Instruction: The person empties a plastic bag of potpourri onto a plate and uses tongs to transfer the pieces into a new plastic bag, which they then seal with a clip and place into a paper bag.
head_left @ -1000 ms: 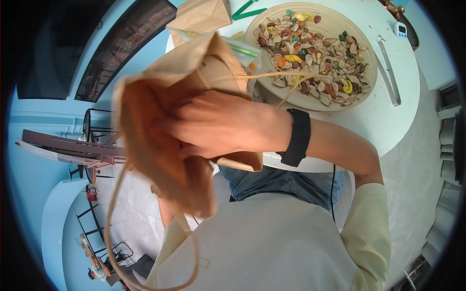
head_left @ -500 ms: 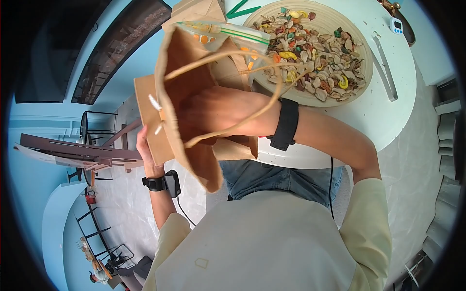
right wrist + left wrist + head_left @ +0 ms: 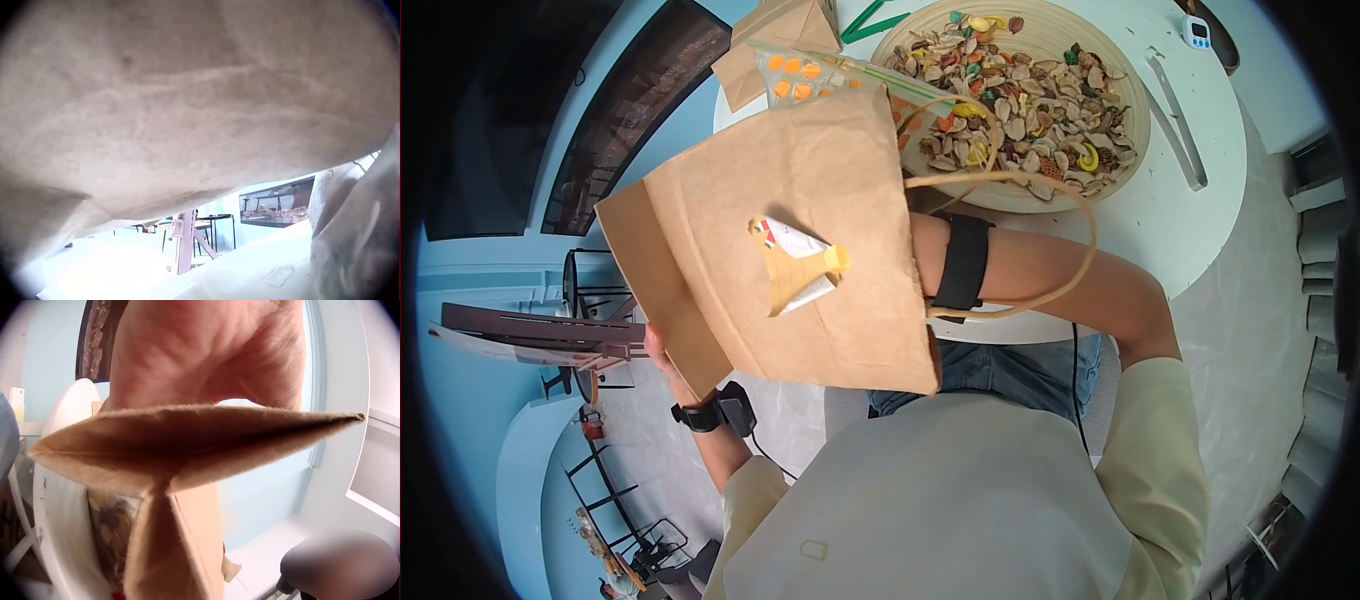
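Observation:
A brown paper bag [image 3: 800,240] with rope handles lies tilted on its side in the head view, its mouth toward the right and a torn sticker [image 3: 800,262] on its face. My left hand [image 3: 660,352] holds the bag's bottom end at the left; in the left wrist view the hand [image 3: 209,353] is against the folded paper [image 3: 187,440]. The right forearm enters the bag's mouth, so the right hand and its fingers are hidden inside. Bag paper [image 3: 187,112] fills most of the right wrist view.
On the white table [image 3: 1215,225] are a round tray [image 3: 1135,150] of dried petals, metal tongs [image 3: 1178,125], a white timer [image 3: 1196,32], green clips [image 3: 875,27], a zip bag with orange pieces [image 3: 795,78] and another paper bag [image 3: 785,28].
The bag has turned so that its stickered face shows instead of its inside. My left hand has moved left and down with it, and the right hand has gone from sight inside.

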A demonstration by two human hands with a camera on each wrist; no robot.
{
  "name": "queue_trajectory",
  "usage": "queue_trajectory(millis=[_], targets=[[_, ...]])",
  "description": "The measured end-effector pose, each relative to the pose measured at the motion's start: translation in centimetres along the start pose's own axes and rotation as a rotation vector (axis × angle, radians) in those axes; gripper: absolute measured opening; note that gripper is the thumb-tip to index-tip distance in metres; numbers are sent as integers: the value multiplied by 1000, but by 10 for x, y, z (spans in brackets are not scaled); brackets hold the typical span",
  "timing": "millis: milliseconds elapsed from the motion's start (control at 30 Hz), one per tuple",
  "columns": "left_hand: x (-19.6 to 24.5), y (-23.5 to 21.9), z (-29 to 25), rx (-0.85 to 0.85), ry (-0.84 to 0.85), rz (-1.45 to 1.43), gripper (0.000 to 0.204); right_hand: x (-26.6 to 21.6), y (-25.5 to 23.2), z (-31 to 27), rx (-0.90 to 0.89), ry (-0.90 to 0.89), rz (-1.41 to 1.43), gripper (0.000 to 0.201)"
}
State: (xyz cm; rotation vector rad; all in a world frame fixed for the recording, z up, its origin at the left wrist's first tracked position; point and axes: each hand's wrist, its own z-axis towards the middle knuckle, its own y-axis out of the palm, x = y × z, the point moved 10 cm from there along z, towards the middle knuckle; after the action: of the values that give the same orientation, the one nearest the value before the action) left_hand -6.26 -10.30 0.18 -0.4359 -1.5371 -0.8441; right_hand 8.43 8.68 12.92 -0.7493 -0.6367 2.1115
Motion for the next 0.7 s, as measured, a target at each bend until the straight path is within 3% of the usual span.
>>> queue_trajectory(millis=[133,200,300,400,433,533,700], targets=[[2,18,-9,-107,-33,-36,74,-5,-3,0,22,-2,1,43],[13,1,-13,204,22,224,81,-11,-9,-11,34,-3,-1,43],[16,7,-5,173,-30,-10,80,-14,-11,-7,51,-3,-4,42],[28,15,-5,108,83,85,80,-13,-16,2,65,-8,-2,42],[27,9,-6,92,98,67,80,-16,-19,-17,69,-8,-1,41],[22,12,-3,-30,106,-50,88,-12,-11,8,81,-11,8,41],[20,14,-4,82,53,-145,86,-22,-22,-14,104,-27,20,40]])
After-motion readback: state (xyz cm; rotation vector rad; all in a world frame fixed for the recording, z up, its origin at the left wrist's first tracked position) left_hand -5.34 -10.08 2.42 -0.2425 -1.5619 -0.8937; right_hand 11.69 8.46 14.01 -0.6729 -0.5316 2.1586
